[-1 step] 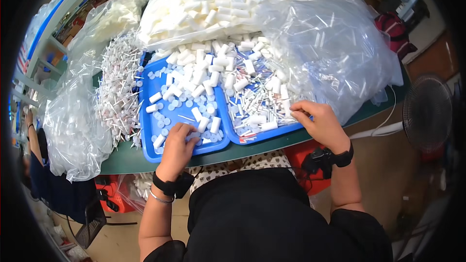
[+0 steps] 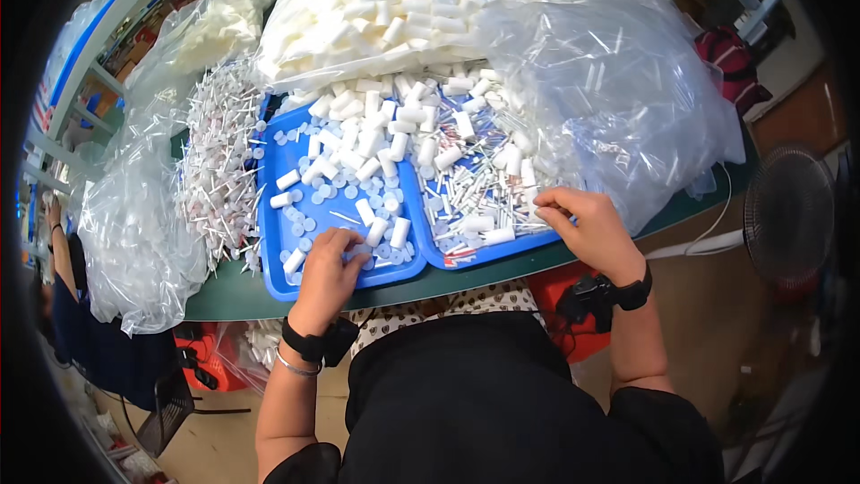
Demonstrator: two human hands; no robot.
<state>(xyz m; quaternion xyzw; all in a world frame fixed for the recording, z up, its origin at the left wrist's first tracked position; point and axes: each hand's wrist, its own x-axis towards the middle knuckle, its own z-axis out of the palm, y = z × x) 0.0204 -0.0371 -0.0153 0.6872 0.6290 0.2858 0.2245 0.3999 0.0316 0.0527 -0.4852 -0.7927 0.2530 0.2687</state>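
Note:
My left hand (image 2: 328, 271) is over the near edge of the left blue tray (image 2: 273, 255), fingers curled down and closed, with their tips partly hidden. Around it lie small translucent bluish discs (image 2: 305, 244) and short white cylinders (image 2: 399, 232). My right hand (image 2: 587, 226) hovers at the near right side of the right blue tray (image 2: 502, 249), thumb and forefinger pinched together. Whatever may be between those fingertips is too small to make out. That tray holds a jumble of thin white sticks (image 2: 470, 181), with white cylinders and some discs among them.
Behind the trays rests a large clear bag full of white cylinders (image 2: 376, 13). A crumpled clear plastic bag (image 2: 627, 94) lies at the right, beyond my right hand. Left of the trays is a heap of disc-ended sticks (image 2: 219, 161) beside another plastic bag (image 2: 139, 251). A fan (image 2: 788, 211) stands at the right.

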